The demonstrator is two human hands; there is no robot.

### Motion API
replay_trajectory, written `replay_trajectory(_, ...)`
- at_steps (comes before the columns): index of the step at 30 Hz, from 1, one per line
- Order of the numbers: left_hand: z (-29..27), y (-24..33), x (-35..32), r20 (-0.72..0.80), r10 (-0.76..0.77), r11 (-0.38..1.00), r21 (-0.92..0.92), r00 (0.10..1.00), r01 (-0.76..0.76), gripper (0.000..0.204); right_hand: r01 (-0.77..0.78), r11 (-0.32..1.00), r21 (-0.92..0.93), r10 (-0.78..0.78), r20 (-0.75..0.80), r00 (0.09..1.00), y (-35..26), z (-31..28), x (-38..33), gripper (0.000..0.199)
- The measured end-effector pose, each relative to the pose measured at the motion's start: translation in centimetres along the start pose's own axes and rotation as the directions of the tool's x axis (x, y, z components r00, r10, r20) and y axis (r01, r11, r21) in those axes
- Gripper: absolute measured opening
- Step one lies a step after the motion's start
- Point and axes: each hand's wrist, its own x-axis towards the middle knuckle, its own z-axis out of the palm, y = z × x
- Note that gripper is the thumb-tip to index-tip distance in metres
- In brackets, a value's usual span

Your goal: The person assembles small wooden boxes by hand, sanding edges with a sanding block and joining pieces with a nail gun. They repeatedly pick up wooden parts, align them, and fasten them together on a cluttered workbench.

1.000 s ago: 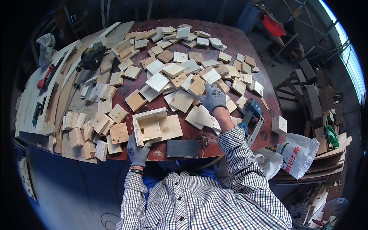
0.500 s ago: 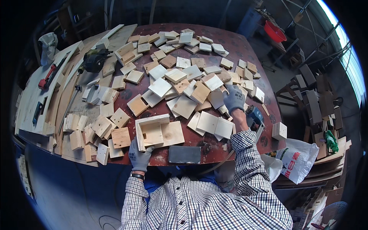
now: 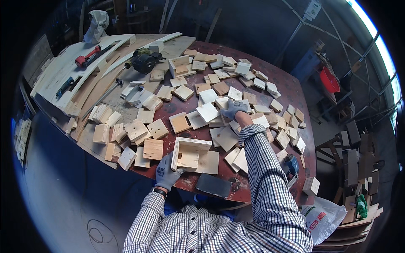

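My left hand (image 3: pixel 167 173), in a grey glove, grips the near left corner of a half-built wooden box (image 3: pixel 192 155) lying on the round dark red table (image 3: pixel 291 95). My right hand (image 3: pixel 233 108), also gloved, reaches across the table and rests on a pale square wood piece (image 3: pixel 209 112) among several loose wood squares. Whether its fingers have closed on that piece cannot be told. A dark flat block (image 3: pixel 213 185) lies at the near table edge between my arms.
Long boards, a black power tool (image 3: pixel 144 61) and a red tool (image 3: pixel 86 57) lie at the far left. A blue power tool (image 3: pixel 291 164) sits near the right edge. A white plastic bag (image 3: pixel 322 216) and stacked wood parts stand on the floor at right.
My right hand has moved from the table's right side toward the middle and farther out. The view has shifted right. My left hand stays on the box.
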Motion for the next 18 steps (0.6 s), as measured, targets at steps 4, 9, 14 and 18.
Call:
replay_trajectory(4, -0.4, 0.5, 0.1, -0.041, 0.030, 0.999, 0.018, 0.999, -0.029, 0.080, 0.056, 0.996, 0.064, -0.030, -0.350, 0.936, -0.1, -0.5, -1.0, 0.083)
replay_trajectory(9, -0.7, 0.6, -0.3, -0.040, 0.001, 1.000, -0.014, 0.999, -0.002, 0.077, 0.487, 0.731, 0.479, -0.040, -0.681, 0.731, -3.3, 1.3, -18.0, 0.069)
replay_trajectory(14, -0.8, 1.0, 0.0, -0.089, 0.063, 0.997, 0.055, 0.994, -0.058, 0.071, 0.446, 0.773, 0.451, -0.094, -0.615, 0.783, -8.8, 8.6, -29.4, 0.078)
replay_trajectory(18, -0.1, 0.0, -0.3, -0.097, 0.021, 0.999, 0.039, 0.995, -0.017, 0.069, 0.246, 0.880, 0.406, -0.010, -0.502, 0.865, -13.0, 12.1, -28.1, 0.091)
